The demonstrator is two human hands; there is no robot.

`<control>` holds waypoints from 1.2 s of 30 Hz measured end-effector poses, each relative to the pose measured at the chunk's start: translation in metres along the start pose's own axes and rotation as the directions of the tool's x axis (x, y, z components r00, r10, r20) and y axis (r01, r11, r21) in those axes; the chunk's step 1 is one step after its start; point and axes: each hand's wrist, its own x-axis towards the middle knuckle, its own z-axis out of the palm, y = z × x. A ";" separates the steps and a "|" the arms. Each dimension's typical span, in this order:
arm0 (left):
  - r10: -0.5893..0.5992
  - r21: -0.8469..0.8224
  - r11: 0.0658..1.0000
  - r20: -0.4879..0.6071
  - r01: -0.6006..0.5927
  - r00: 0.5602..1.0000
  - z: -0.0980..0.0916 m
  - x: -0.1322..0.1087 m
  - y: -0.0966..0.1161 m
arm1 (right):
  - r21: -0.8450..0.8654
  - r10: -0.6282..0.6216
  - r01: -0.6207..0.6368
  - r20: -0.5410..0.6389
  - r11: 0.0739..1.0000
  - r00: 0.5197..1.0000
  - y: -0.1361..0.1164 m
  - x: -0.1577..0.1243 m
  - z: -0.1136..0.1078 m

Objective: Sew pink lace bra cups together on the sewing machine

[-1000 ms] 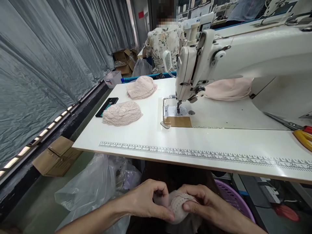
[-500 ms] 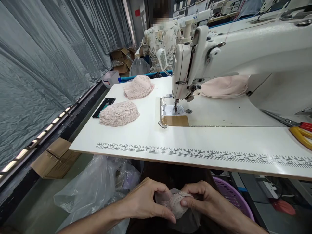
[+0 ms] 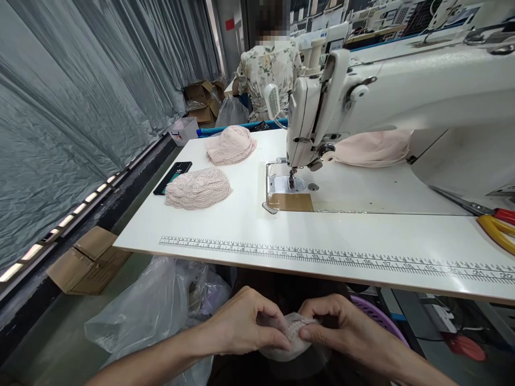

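Observation:
Over my lap, just below the table's front edge, I hold a pale pink lace bra cup [image 3: 295, 335] with sheer fabric hanging under it. My right hand [image 3: 336, 324] pinches its upper right edge between thumb and fingers. At its left side, my left hand [image 3: 251, 324] has thumb and fingers closed on the lace, the fingertips partly hidden. On the table lie two stacks of similar lace cups: a nearer lace stack [image 3: 198, 188] and a farther lace stack [image 3: 231, 146].
A white sewing machine [image 3: 386, 91] stands on the table [image 3: 241, 230], scissors [image 3: 497, 225] at its right. A phone [image 3: 171, 179] lies partly under the nearer stack. Pink fabric [image 3: 372, 149] lies behind the needle. Below are a plastic bag [image 3: 148, 311] and purple basket [image 3: 378, 316]. A person [image 3: 267, 75] sits ahead.
My left thumb and fingers have come together onto the lace from a wider gap. My right hand keeps its pinch. The view has shifted slightly.

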 end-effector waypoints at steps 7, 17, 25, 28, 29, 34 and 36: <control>0.002 -0.011 1.000 0.089 -0.001 0.996 -0.009 -0.002 0.007 | 0.053 0.014 -0.018 0.062 0.998 0.998 -0.004 0.002 -0.001; -0.048 -0.005 0.999 0.163 0.049 0.986 -0.027 -0.007 0.016 | 0.021 0.005 -0.007 0.071 1.000 0.997 -0.008 0.006 -0.007; -0.027 -0.093 0.995 0.128 0.039 0.991 -0.019 0.001 0.005 | 0.050 0.009 -0.011 0.045 0.999 0.999 -0.011 0.006 -0.008; -0.053 -0.066 0.996 0.069 0.058 0.996 -0.013 0.005 0.002 | 0.083 0.000 -0.004 0.054 0.997 0.999 -0.008 0.007 -0.008; -0.062 -0.070 0.995 0.064 0.067 0.996 -0.013 0.005 0.003 | 0.093 -0.001 -0.005 0.061 0.996 0.998 -0.008 0.007 -0.009; -0.085 -0.081 0.992 0.102 0.093 0.991 -0.017 0.003 0.013 | 0.064 0.012 -0.019 0.101 0.998 0.995 -0.012 0.006 -0.009; -0.080 -0.092 0.991 0.125 0.092 0.989 -0.020 0.002 0.015 | 0.031 0.010 -0.013 0.094 0.999 0.996 -0.013 0.006 -0.011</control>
